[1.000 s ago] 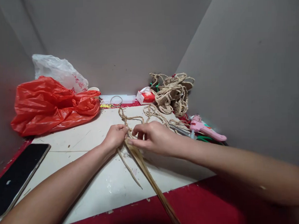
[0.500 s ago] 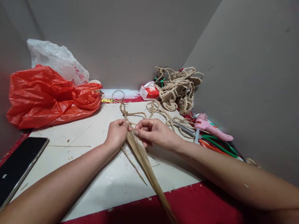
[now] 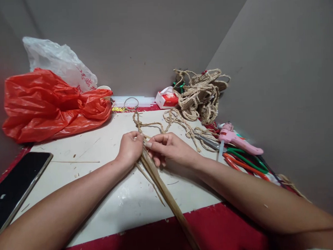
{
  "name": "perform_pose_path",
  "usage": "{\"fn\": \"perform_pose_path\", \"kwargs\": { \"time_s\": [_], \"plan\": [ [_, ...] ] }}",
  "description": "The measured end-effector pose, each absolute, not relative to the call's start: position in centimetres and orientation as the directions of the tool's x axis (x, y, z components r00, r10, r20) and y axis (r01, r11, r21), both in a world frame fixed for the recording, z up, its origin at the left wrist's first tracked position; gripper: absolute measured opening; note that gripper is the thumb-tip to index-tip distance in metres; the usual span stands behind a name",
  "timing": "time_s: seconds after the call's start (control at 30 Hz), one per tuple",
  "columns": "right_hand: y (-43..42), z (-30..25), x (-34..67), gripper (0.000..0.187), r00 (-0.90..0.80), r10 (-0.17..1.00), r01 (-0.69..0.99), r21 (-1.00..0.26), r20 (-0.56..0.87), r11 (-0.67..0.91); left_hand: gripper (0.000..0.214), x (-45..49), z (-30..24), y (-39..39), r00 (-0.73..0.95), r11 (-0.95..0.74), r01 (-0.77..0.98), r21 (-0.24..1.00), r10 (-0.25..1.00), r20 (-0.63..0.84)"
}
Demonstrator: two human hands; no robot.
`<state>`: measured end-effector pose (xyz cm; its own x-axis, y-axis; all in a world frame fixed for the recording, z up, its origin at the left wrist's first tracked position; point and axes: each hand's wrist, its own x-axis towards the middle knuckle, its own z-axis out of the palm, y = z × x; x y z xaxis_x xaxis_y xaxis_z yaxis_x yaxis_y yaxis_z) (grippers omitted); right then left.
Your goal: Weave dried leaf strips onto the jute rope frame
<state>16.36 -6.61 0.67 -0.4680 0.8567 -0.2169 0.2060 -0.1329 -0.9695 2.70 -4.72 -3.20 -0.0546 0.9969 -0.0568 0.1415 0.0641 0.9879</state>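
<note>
A long tan strip of dried plant fibre [image 3: 169, 198] runs from between my hands down over the table's front edge. My left hand [image 3: 131, 148] is closed on its upper end, where it meets a braided cord [image 3: 137, 120]. Thumb and fingers of my right hand [image 3: 170, 148] pinch the same strip just to the right of the left fingertips. A shorter, thinner fibre strand [image 3: 150, 182] hangs below my left hand and ends in a point. Beyond the hands, the braided cord loops and trails right across the white board [image 3: 109, 200].
Left lie a phone [image 3: 21, 188] and a red plastic bag [image 3: 53, 107]. Behind are clear glue sticks [image 3: 146, 101], a wire ring [image 3: 131, 103] and a tissue pack [image 3: 167, 98]. At right are coiled braided rope [image 3: 199, 98], a pink glue gun [image 3: 240, 142] and green-handled scissors [image 3: 246, 160].
The strip, spread wide and flat below my hands before, is now narrower and folded together. My right fingers have shifted slightly up and left, nearer my left. The view has tilted a little.
</note>
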Motion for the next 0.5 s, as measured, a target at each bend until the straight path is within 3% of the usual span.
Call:
{"fn": "perform_pose_path", "kwargs": {
  "time_s": [0.3,0.5],
  "plan": [
    [-7.0,1.0,16.4,0.009,-0.446,0.867,0.306,-0.948,-0.220,-0.083,0.023,3.0,-2.9,-4.8,-0.091,0.042,0.191,0.981,0.996,-0.025],
    [-7.1,0.0,16.2,0.009,-0.453,0.880,0.332,-0.943,-0.141,0.020,0.023,3.1,-3.0,-4.8,-0.111,0.010,0.228,0.974,0.994,0.016]
  ]
}}
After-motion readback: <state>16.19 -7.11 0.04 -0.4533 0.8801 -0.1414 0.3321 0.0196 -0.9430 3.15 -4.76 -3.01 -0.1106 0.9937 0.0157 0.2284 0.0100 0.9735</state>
